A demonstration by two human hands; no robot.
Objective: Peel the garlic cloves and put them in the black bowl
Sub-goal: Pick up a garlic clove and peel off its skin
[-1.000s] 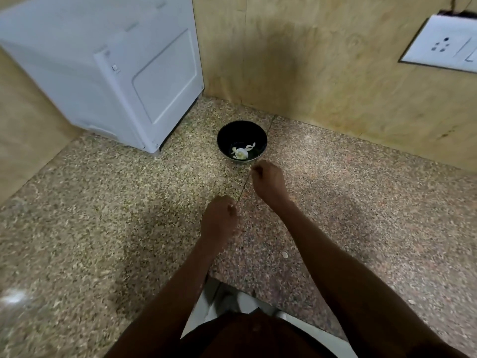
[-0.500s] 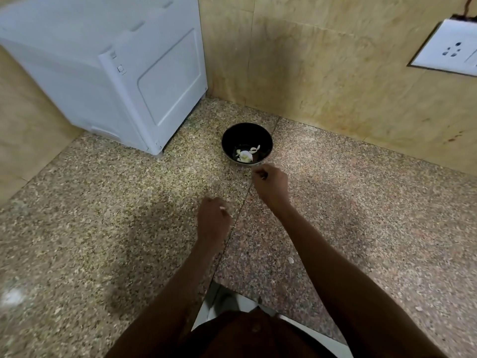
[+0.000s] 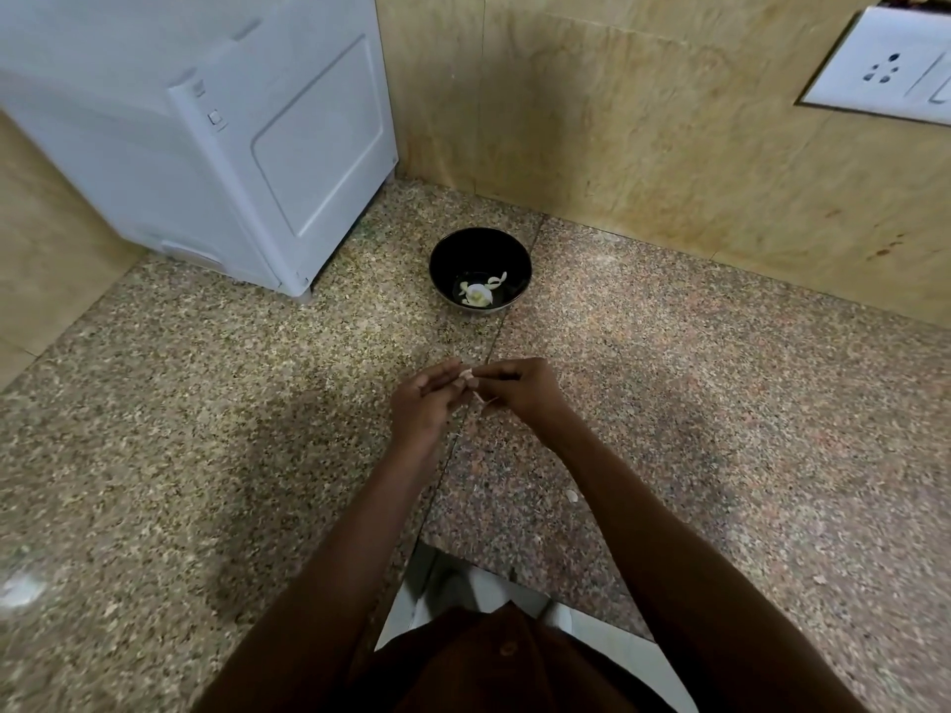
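Garlic clove is sitting pinched between the fingertips of both hands, held in the air above the worktop and just on the near side of the black bowl. It is too small to tell for certain which way its long axis is lying; it is showing only as a pale spot where the fingers are meeting. The left hand is gripping it from the left with its fingers curled in toward the clove, and the right hand is pinching it from the right with thumb and forefinger. A thin pale strip, seemingly skin, is hanging just under the right hand's fingers.

Beyond the hands, the black bowl is standing upright on the seam between two stone slabs, holding a few pale garlic pieces at its bottom. Nothing is lying between the hands and the bowl. A white appliance is standing to the left of the bowl, against the tiled wall. A white socket plate is sitting on the wall at upper right. A small pale scrap is lying on the worktop beside the right forearm.
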